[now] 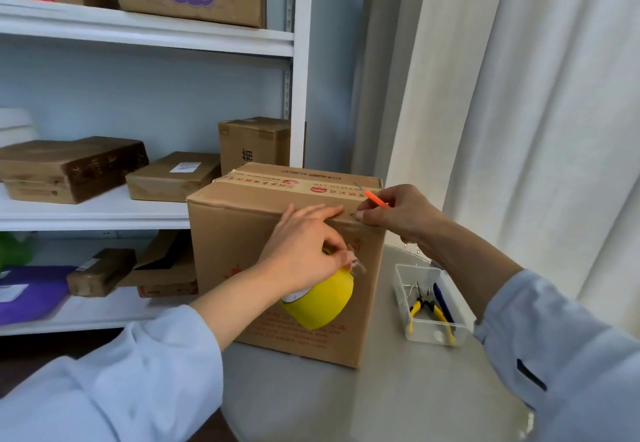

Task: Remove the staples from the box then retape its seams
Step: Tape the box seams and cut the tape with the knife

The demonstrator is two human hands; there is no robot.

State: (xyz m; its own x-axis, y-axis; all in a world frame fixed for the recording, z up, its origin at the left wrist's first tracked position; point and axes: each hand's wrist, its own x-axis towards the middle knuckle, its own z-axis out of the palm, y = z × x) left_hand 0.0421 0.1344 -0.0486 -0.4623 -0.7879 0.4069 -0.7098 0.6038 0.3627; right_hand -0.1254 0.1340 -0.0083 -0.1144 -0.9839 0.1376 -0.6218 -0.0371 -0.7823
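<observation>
Cardboard box (242,230) upright on grey table (363,403), printed tape along top seam. Left hand (301,251) against box front: forefinger extended along top front edge, remaining fingers curled round yellow tape roll (320,299) (roll hangs against front face). Right hand (398,213) at top right corner, fingers curled, pinching orange-handled tool (376,198). Clear tray (401,289) right of box holds yellow pliers (434,313).

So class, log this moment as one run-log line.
left hand: holds tape roll | right hand: holds orange tool | box: top edge
</observation>
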